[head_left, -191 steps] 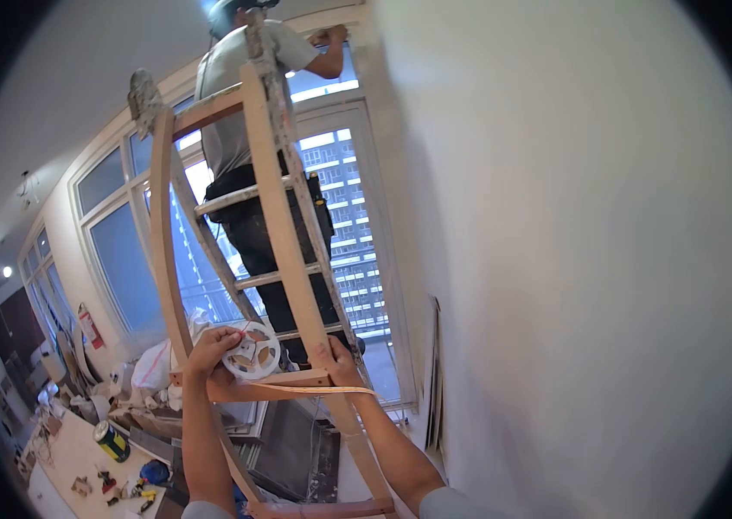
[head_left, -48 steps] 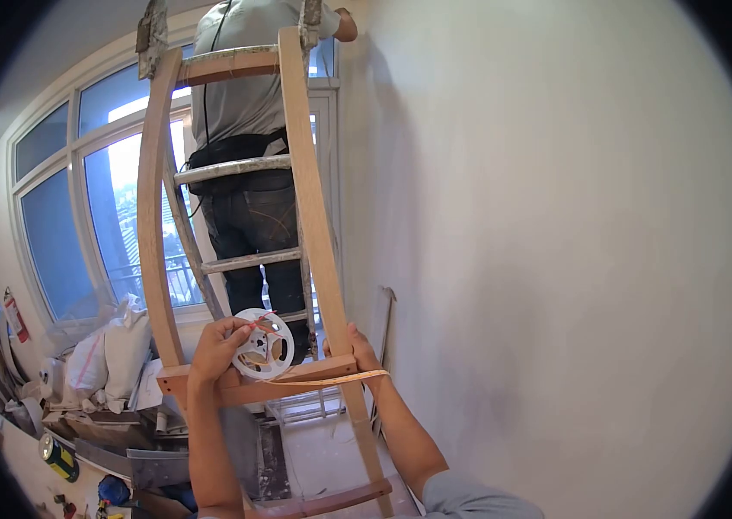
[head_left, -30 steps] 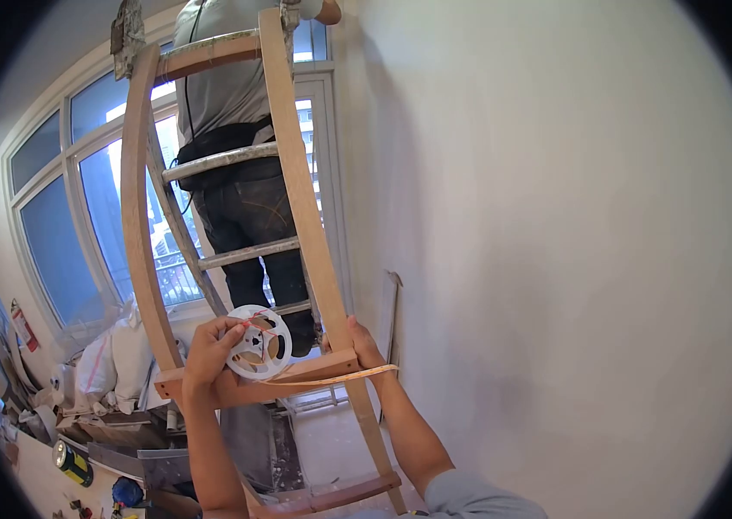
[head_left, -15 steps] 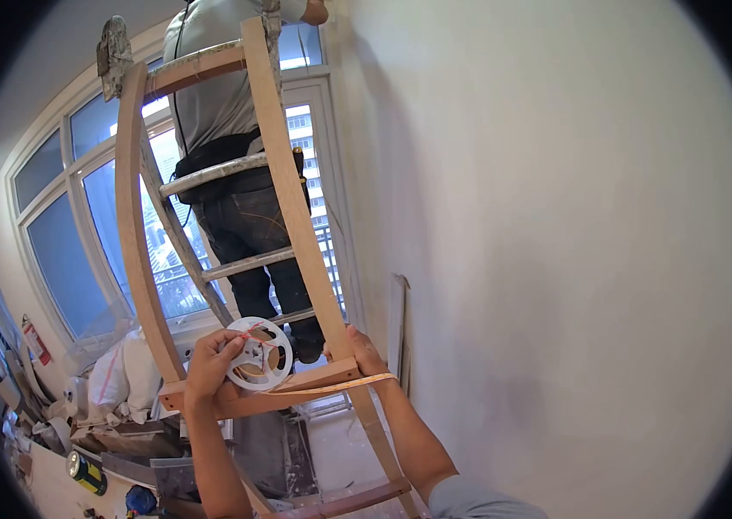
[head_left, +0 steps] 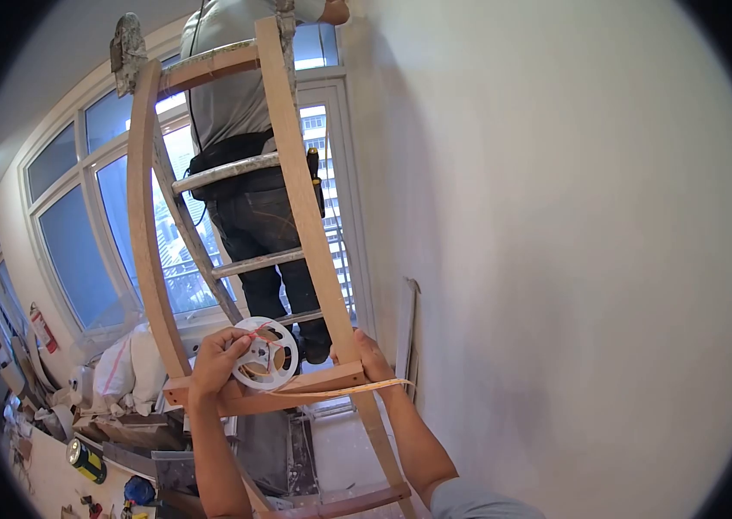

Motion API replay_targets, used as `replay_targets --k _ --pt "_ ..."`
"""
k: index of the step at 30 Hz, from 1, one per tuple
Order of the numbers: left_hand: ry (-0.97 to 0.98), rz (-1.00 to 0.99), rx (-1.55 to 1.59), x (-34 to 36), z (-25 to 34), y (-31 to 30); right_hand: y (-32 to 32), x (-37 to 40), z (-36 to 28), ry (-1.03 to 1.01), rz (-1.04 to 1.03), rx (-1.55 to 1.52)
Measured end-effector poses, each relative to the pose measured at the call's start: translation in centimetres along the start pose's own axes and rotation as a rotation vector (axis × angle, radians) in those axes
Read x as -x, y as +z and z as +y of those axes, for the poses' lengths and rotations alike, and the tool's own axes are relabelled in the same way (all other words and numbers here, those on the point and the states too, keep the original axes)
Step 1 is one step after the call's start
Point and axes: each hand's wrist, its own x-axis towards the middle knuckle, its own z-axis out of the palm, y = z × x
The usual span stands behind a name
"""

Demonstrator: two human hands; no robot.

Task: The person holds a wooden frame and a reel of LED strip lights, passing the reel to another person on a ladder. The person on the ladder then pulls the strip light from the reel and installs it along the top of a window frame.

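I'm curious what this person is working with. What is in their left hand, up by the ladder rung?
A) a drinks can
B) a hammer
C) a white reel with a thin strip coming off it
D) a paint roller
C: the left hand grips a white reel against a rung of the wooden ladder, and a thin strip runs from it past the right hand, which holds the ladder's side rail.

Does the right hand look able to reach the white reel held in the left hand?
Probably yes. The right hand sits on the ladder rail, level with the white reel in the left hand, with only open space above the rung between them.
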Motion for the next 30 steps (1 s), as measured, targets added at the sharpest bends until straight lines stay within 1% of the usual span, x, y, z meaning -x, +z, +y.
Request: replay_targets --k 2,5,8,15,18,21,30 --pt "0.011 -0.006 -0.007 -0.08 -0.39 -0.17 -0.09 0.06 0.00 -0.019 -0.012 0.022" --pt "0.005 -0.007 -0.008 -0.16 -0.40 -0.21 -0.14 -0.07 0.36 -0.019 0.023 0.032" --pt "0.002 -0.006 -0.013 -0.16 -0.32 -0.10 -0.49 -0.09 0.41 0.007 -0.003 0.036" --pt "-0.001 -0.004 -0.010 -0.37 -0.72 -0.28 -0.05 -0.03 0.16 0.013 0.037 0.011" --pt "-0.001 -0.005 -0.010 -0.15 -0.15 -0.10 -0.30 -0.21 0.32 -0.018 -0.012 0.021" --pt "0.011 -0.003 -0.020 -0.17 -0.28 -0.14 -0.17 -0.21 0.44 -0.010 0.020 0.016" --pt "-0.005 -0.026 0.017 -0.13 -0.27 -0.26 -0.12 -0.02 0.16 0.004 -0.002 -0.001"
